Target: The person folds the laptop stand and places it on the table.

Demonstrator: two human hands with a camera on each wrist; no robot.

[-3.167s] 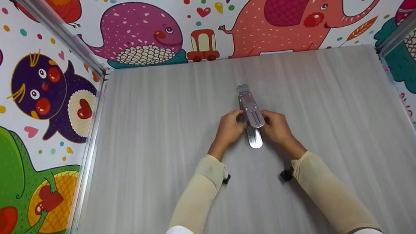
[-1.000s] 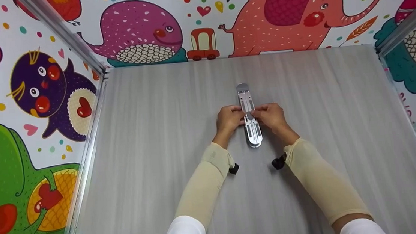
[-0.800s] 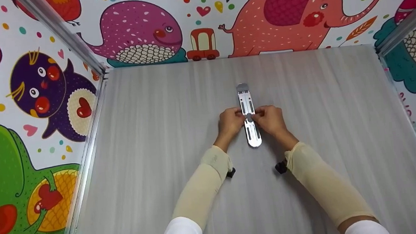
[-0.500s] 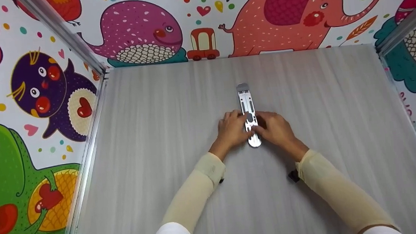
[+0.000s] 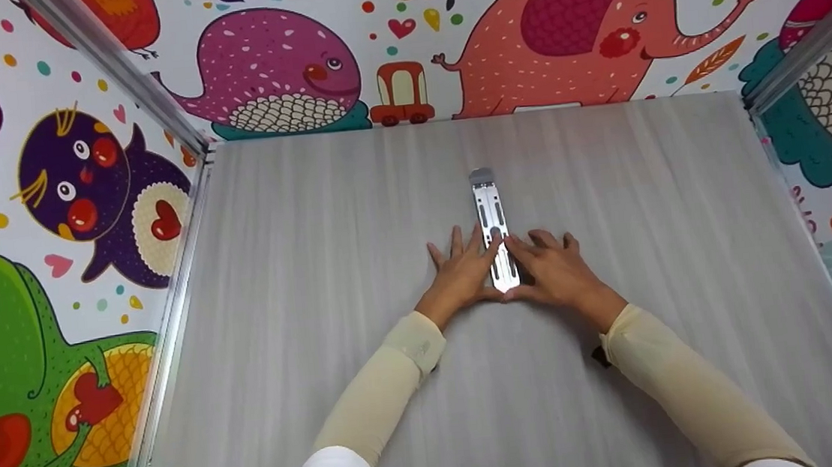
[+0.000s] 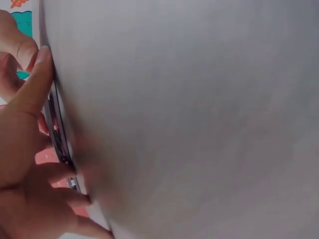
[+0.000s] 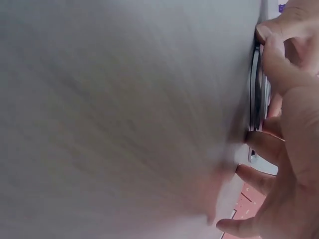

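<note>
A slim silver metal folding stand [image 5: 489, 201], slotted and rounded at its ends, lies flat on the table, pointing away from me. Along its left side my left hand [image 5: 459, 275] has its fingers spread, with fingertips on the table and the index finger touching the metal. My right hand [image 5: 561, 272] mirrors it on the right. Both thumbs stretch to the near end of the stand, where their tips meet. In the left wrist view the stand [image 6: 59, 132] shows edge-on behind the left fingers [image 6: 35, 89]; the right wrist view shows its layered edge [image 7: 256, 92] beside the right thumb.
The grey wood-grain table [image 5: 309, 220] extends around the hands. Metal frame rails [image 5: 187, 283] border it on the left. Behind and beside it stand walls printed with cartoon animals, such as an elephant [image 5: 565, 40]. A small black device [image 5: 601, 356] sits at the right wrist.
The stand's upper bar, raised at first, now lies flat over the lower one. Both hands have shifted from pinching its middle toward the near end, and their fingers have spread.
</note>
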